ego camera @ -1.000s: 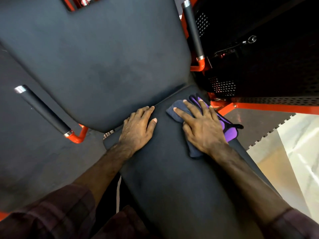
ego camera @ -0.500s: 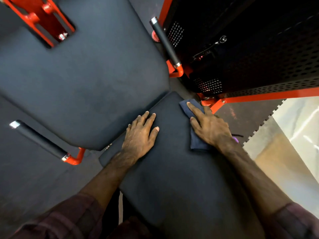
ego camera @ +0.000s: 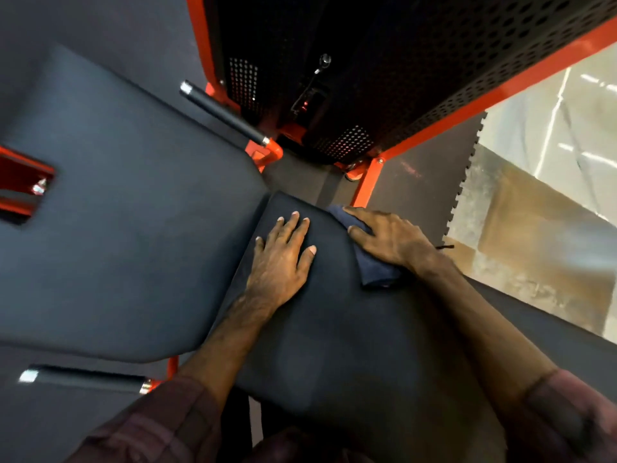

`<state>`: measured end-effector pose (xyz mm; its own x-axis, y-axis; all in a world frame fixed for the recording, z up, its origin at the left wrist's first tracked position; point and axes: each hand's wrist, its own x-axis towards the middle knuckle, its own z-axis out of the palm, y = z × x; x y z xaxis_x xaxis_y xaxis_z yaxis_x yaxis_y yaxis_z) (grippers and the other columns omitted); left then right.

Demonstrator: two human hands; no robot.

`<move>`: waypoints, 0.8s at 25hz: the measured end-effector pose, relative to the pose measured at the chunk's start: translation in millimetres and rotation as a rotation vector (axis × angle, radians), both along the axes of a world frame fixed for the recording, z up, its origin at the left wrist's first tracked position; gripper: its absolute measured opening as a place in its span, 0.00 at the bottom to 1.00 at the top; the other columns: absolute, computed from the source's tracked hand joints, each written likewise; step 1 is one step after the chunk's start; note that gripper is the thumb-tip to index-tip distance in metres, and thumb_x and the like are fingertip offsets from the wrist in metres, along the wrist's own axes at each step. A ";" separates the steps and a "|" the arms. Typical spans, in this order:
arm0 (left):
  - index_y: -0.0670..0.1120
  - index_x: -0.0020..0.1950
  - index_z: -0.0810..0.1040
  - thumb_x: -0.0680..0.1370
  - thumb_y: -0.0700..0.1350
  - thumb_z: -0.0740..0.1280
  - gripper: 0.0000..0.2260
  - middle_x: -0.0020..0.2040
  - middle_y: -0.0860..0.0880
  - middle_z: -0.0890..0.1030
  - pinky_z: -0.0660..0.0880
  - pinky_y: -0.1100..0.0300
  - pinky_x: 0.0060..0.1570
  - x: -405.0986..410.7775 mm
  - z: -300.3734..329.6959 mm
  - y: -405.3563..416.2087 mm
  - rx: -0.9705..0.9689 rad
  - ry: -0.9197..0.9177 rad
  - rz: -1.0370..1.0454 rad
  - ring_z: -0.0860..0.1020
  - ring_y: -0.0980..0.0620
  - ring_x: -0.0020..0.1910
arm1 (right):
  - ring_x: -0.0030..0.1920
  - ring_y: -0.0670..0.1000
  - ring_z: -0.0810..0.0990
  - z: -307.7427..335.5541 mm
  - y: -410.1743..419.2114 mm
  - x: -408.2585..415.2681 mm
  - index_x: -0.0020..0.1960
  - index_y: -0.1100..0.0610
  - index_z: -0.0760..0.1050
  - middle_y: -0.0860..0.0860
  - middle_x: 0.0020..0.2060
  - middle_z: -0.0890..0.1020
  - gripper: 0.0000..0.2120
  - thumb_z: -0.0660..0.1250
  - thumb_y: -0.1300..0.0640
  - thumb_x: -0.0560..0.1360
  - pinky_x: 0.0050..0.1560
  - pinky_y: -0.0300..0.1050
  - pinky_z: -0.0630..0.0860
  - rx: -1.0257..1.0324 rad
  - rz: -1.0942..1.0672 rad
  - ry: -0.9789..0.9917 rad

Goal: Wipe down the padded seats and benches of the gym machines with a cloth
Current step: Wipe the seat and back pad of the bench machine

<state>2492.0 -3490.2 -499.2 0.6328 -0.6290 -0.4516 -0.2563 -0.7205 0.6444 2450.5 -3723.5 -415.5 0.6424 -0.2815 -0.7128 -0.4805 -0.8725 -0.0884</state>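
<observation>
Left hand (ego camera: 278, 262) lay flat on the padded bench (ego camera: 334, 329), fingers straight and slightly spread, thumb out to the right, holding nothing. Right hand (ego camera: 389, 238) pressed down on the dark blue cloth (ego camera: 377, 274) at the bench's right edge, near the far corner, fingers stretched over the fabric and bending over the edge; could not tell whether the hidden fingertips gripped it. Cloth showed as a folded corner just near of the right wrist and as a small tip past the fingertips on the far side, the rest covered by the hand. Both forearms bare, with dark plaid sleeves (ego camera: 160, 426) pushed up at the near edge.

Just left of the left hand, touching or nearly touching the bench's far-left edge, stood the large dark back pad (ego camera: 127, 202), with a cut-out at its left showing red frame and a bolt. Black handle (ego camera: 222, 113) with a silver end cap, on a red bracket, beyond the pad's far right corner; second handle (ego camera: 83, 379) near left, blurred. Far right, a perforated black guard (ego camera: 417, 61) inside a red frame (ego camera: 467, 105). Beneath, dark rubber floor mat (ego camera: 424, 182) with an interlocking edge, then pale shiny floor (ego camera: 541, 155) to the right.
</observation>
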 end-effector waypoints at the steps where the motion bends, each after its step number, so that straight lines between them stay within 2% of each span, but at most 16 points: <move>1: 0.53 0.86 0.55 0.87 0.58 0.55 0.28 0.87 0.53 0.50 0.54 0.33 0.80 4.1 4.6 -7.1 -0.017 -0.005 -0.047 0.48 0.49 0.86 | 0.70 0.60 0.77 -0.7 0.3 0.7 0.79 0.35 0.61 0.51 0.74 0.76 0.25 0.53 0.36 0.82 0.69 0.61 0.72 -0.026 -0.011 0.023; 4: 0.51 0.86 0.56 0.87 0.56 0.57 0.28 0.87 0.52 0.53 0.55 0.33 0.80 11.9 6.4 -19.0 -0.039 -0.011 -0.136 0.50 0.49 0.85 | 0.71 0.62 0.76 -20.1 25.1 31.6 0.80 0.39 0.63 0.54 0.74 0.75 0.25 0.54 0.37 0.84 0.69 0.60 0.71 -0.040 -0.030 0.070; 8: 0.51 0.86 0.58 0.87 0.57 0.57 0.28 0.87 0.51 0.53 0.56 0.32 0.79 19.0 5.0 -20.9 -0.023 -0.018 -0.203 0.50 0.49 0.85 | 0.72 0.60 0.76 10.1 17.9 7.4 0.81 0.33 0.59 0.50 0.76 0.74 0.26 0.55 0.35 0.83 0.68 0.62 0.72 -0.019 -0.050 0.038; 11: 0.51 0.86 0.57 0.87 0.57 0.56 0.28 0.87 0.53 0.52 0.54 0.32 0.80 18.9 23.1 -31.8 -0.034 -0.016 -0.281 0.48 0.51 0.85 | 0.69 0.59 0.78 53.5 -4.3 -43.7 0.78 0.33 0.62 0.47 0.74 0.76 0.25 0.54 0.34 0.83 0.65 0.60 0.74 -0.170 -0.113 0.031; 13: 0.51 0.86 0.56 0.87 0.57 0.56 0.27 0.87 0.53 0.52 0.53 0.33 0.80 15.8 33.8 -42.9 -0.049 -0.023 -0.342 0.48 0.51 0.85 | 0.67 0.59 0.80 57.0 0.9 -45.8 0.77 0.36 0.66 0.48 0.72 0.78 0.23 0.53 0.35 0.83 0.61 0.58 0.75 -0.273 -0.127 0.024; 17: 0.48 0.86 0.57 0.87 0.56 0.57 0.28 0.86 0.51 0.55 0.53 0.33 0.80 9.0 42.8 -58.3 -0.054 -0.022 -0.380 0.50 0.51 0.85 | 0.66 0.60 0.80 41.3 22.1 -17.4 0.78 0.40 0.66 0.52 0.71 0.78 0.25 0.54 0.37 0.83 0.59 0.56 0.75 -0.197 -0.102 0.019; 20: 0.50 0.86 0.57 0.87 0.57 0.57 0.28 0.86 0.52 0.56 0.53 0.32 0.80 8.7 43.8 -58.1 -0.038 -0.039 -0.393 0.51 0.52 0.85 | 0.67 0.59 0.79 72.1 6.1 -43.2 0.78 0.36 0.65 0.49 0.72 0.77 0.25 0.55 0.36 0.82 0.59 0.55 0.75 -0.195 -0.107 0.010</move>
